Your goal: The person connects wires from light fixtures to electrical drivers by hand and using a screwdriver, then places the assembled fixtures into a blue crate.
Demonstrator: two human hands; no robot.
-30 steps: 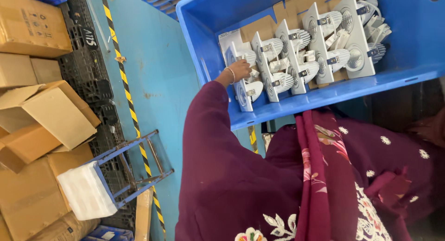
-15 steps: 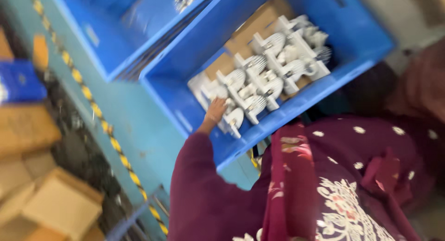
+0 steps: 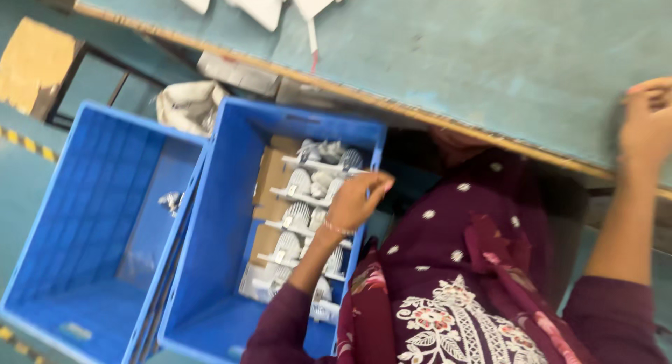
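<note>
A: What is the left hand (image 3: 357,199) doing?

B: Its grip looks curled, fingers bent over the rows of white finned parts (image 3: 302,220) in the nearer blue crate (image 3: 231,217), centre of the frame. Whether it pinches one of them I cannot tell; the hand is blurred and hides what lies under it.

A: And the right hand (image 3: 647,122)?

B: At the right edge, resting on the rim of the teal worktop (image 3: 455,56), fingers bent. I see nothing held in it, though the fingertips run out of frame.

A: What surrounds the crate?

B: The parts sit in rows against brown cardboard dividers (image 3: 273,175). A second blue crate (image 3: 91,224) stands touching it at lower left, nearly bare but for a small pale piece. Behind, in the upper middle, a grey cloth bundle (image 3: 189,105) lies under the worktop. White sheets (image 3: 259,0) lie at the top edge.

A: What could go wrong?

B: My guess: the rows are packed close, so a careless pull could snag a neighbour and tip it out. The wide sleeve might also catch the fins.
</note>
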